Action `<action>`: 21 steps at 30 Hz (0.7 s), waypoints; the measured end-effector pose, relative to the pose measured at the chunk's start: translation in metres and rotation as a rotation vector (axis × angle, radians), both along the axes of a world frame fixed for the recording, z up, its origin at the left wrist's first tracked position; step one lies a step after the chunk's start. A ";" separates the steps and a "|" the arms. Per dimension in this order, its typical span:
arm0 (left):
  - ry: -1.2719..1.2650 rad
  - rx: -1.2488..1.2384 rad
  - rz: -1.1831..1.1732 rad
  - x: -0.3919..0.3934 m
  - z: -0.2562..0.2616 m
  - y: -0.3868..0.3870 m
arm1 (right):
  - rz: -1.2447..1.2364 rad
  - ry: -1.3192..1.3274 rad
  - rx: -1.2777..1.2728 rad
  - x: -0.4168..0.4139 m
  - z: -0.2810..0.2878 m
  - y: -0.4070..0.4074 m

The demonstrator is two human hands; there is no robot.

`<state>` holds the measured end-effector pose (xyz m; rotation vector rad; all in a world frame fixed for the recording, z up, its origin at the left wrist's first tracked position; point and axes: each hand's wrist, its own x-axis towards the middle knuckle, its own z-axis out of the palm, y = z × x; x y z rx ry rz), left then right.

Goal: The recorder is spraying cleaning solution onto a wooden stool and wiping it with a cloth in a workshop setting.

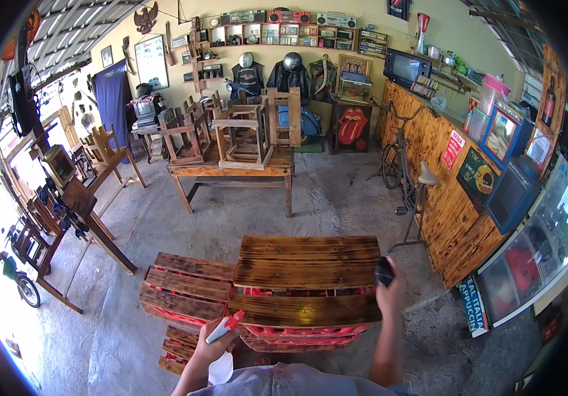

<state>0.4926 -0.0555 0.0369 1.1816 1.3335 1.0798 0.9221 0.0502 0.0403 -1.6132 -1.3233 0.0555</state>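
My left hand (212,342) grips a spray bottle (220,368) by its red-and-white trigger head, at the near left corner of a wooden-slat crate table (309,262). The bottle's white body hangs below my fingers. My right hand (391,289) is closed around a bunched black object (384,272), probably a cloth, at the right edge of the tabletop. Dark-grained, varnished planks form this top, with a gap between them, over red plastic crates (309,330). A shiny yellowish patch of reflected light shows on the near plank (306,313).
Slatted crate seats (190,284) adjoin the table on the left, and a smaller slatted piece (177,349) lies nearer. Ahead, stools are stacked upside down on a wooden table (229,171). A bicycle (400,163) and bar stool (425,198) stand by the wooden counter (467,208) at right.
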 end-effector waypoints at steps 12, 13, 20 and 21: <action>-0.227 -0.124 -0.043 -0.069 0.012 0.062 | 0.703 -0.513 -0.160 -0.177 -0.017 0.042; -0.231 -0.129 -0.056 -0.073 0.012 0.068 | 0.503 -0.529 -0.240 -0.153 -0.016 0.045; -0.120 -0.144 -0.187 -0.079 -0.010 0.100 | -0.324 -0.404 -0.706 -0.118 -0.012 0.113; -0.140 -0.164 -0.218 -0.076 -0.012 0.104 | -0.239 -0.479 -0.697 -0.147 -0.020 0.126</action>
